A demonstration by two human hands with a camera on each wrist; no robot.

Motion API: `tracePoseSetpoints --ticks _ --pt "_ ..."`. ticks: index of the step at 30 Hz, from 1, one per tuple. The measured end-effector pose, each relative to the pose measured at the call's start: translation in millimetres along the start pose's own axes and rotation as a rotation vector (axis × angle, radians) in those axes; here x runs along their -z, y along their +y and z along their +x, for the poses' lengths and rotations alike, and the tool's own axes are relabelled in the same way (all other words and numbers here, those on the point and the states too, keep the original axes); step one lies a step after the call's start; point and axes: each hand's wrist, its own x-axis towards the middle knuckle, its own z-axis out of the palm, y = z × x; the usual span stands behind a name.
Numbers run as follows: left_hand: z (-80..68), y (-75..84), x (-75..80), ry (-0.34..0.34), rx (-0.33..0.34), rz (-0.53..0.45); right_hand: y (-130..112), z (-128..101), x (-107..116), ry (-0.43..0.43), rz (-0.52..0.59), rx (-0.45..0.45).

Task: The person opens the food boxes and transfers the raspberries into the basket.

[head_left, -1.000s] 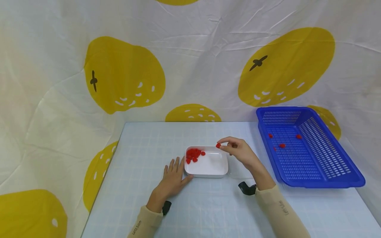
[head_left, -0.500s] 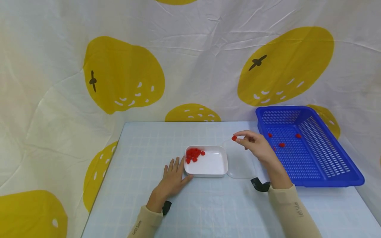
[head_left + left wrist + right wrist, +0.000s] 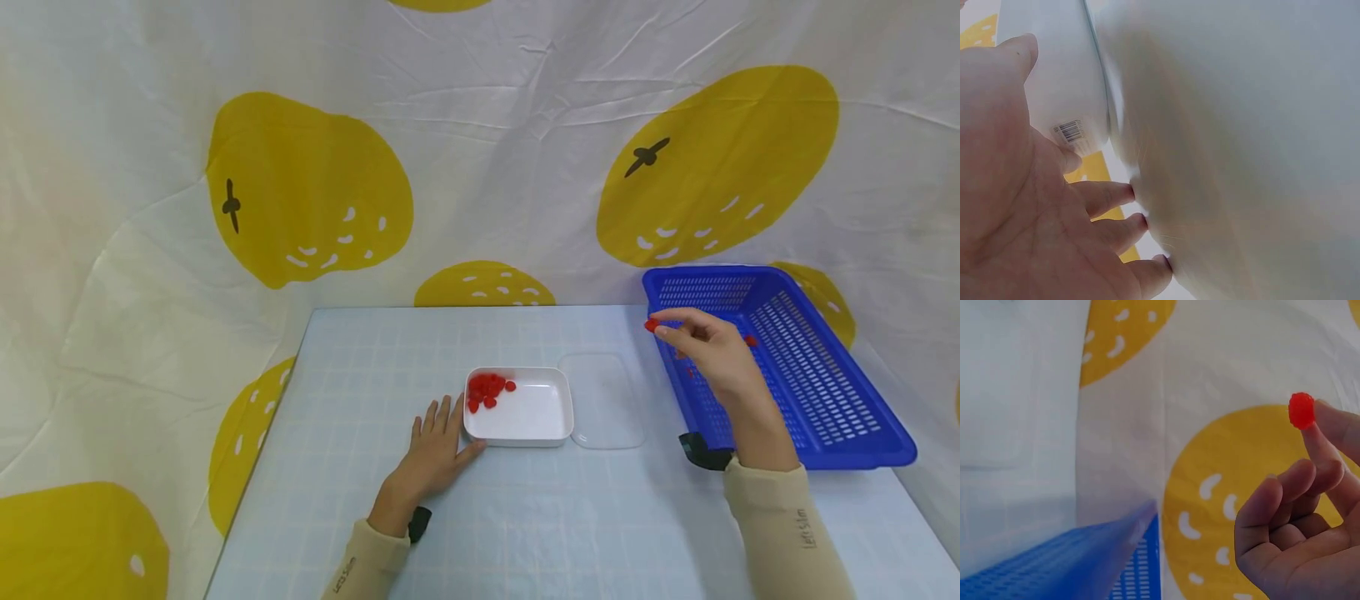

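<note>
Between the thumb and index finger of my right hand (image 3: 716, 354) is a small red raspberry (image 3: 1301, 411), held up at the left rim of the blue basket (image 3: 843, 358). The hand's other fingers curl loosely in the right wrist view. My left hand (image 3: 433, 458) lies with fingers spread at the left side of a white rectangular dish (image 3: 536, 412), fingertips and thumb right at its wall. Several more raspberries (image 3: 487, 388) are gathered in the dish's left part. In the left wrist view, a barcode label (image 3: 1071, 131) shows on the dish's wall.
Right of the dish a clear plastic lid (image 3: 602, 400) lies flat on the pale checked table (image 3: 525, 517). A few red pieces (image 3: 752, 341) sit inside the slotted basket, partly hidden by the right hand. Behind the table hangs a fruit-print cloth (image 3: 510, 167).
My right hand has carried the raspberry from over the dish, across the clear lid, to the basket's left rim. The left hand and the dish have stayed in place.
</note>
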Motion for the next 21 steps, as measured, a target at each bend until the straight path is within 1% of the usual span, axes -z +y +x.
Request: tracePoseSetpoints --ticks 4,8,12,17,21 --pt "-0.1 -0.7 -0.7 0.005 -0.007 -0.003 6.7 0.0 18.9 0.034 -0.004 -0.029" --pt "0.0 -1.0 0.3 0.0 -0.017 -0.007 17.1 0.4 36.3 0.048 -0.021 -0.046" --pt "-0.4 -1.2 1.4 -0.002 -0.022 -0.013 30.5 3.4 50.6 0.048 -0.059 -0.101" --pt "-0.5 -1.0 2.2 -0.009 -0.014 -0.011 44.3 8.5 61.0 0.033 -0.118 -0.208" --pt "-0.1 -1.1 1.5 -0.009 -0.009 -0.008 51.6 13.9 63.3 0.019 -0.147 -0.254"
